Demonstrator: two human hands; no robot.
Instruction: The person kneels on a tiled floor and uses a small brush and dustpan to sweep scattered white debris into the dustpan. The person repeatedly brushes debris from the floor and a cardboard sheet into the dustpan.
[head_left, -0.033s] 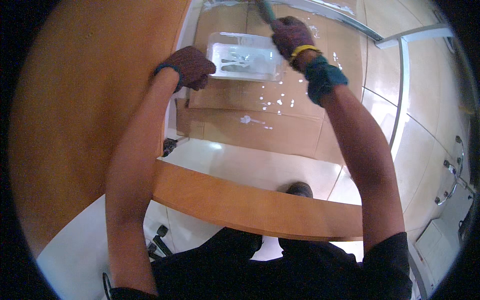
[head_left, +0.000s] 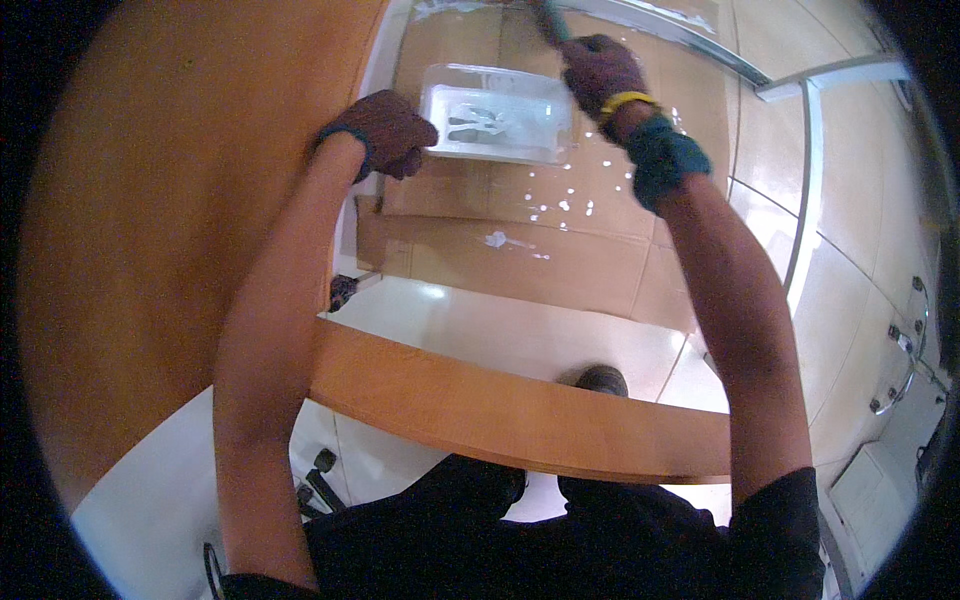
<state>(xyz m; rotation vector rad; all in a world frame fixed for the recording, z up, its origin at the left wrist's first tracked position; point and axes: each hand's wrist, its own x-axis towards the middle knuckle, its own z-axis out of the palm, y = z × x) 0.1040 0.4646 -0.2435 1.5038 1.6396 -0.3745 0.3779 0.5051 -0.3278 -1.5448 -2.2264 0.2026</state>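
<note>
At the upper centre, the white rectangular plastic paint tray [head_left: 497, 122] lies on brown cardboard [head_left: 560, 250] near the orange wooden panel [head_left: 170, 200], between the gloved left hand [head_left: 385, 130] gripping its left edge and the right hand [head_left: 600, 75] clenched around a green handle [head_left: 548, 20].

Open cardboard [head_left: 520, 255] lies below the paint tray [head_left: 497, 125]; wooden panel [head_left: 160, 200] crowds the left.

Both arms reach forward, gloved left hand [head_left: 385, 130] and right hand [head_left: 600, 72] curled closed.
</note>
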